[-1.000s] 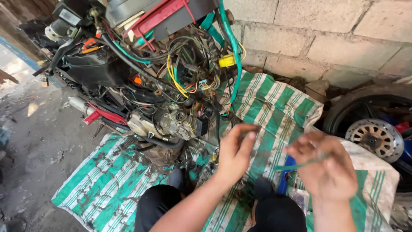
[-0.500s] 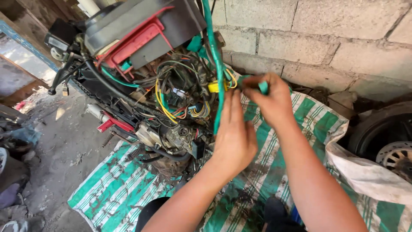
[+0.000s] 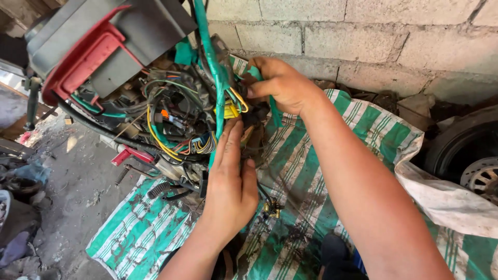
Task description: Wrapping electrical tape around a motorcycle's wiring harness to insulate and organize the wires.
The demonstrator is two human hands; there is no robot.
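A stripped motorbike [image 3: 119, 78] lies on its side on a green-and-white striped tarp [image 3: 290, 207], against a block wall [image 3: 373, 41], with a wheel [image 3: 474, 166] at the right edge. Its wiring [image 3: 176, 124] hangs exposed and loose, so the work looks to be mid-way: panels are off, the harness is bare, and nothing appears tidied or refitted yet. A green tube [image 3: 212, 62] runs down through the tangle. The right hand [image 3: 282, 85] is up at the harness, its fingers [image 3: 259, 89] pinching a green strip [image 3: 274, 111] that hangs down past the palm. The left hand [image 3: 231, 181] sits just below, fingers [image 3: 228, 142] straight and pressed together, flat against the wires beside a yellow connector [image 3: 230, 110], which lies between the two hands. A small brass fitting [image 3: 271, 208] rests on the tarp near the left wrist
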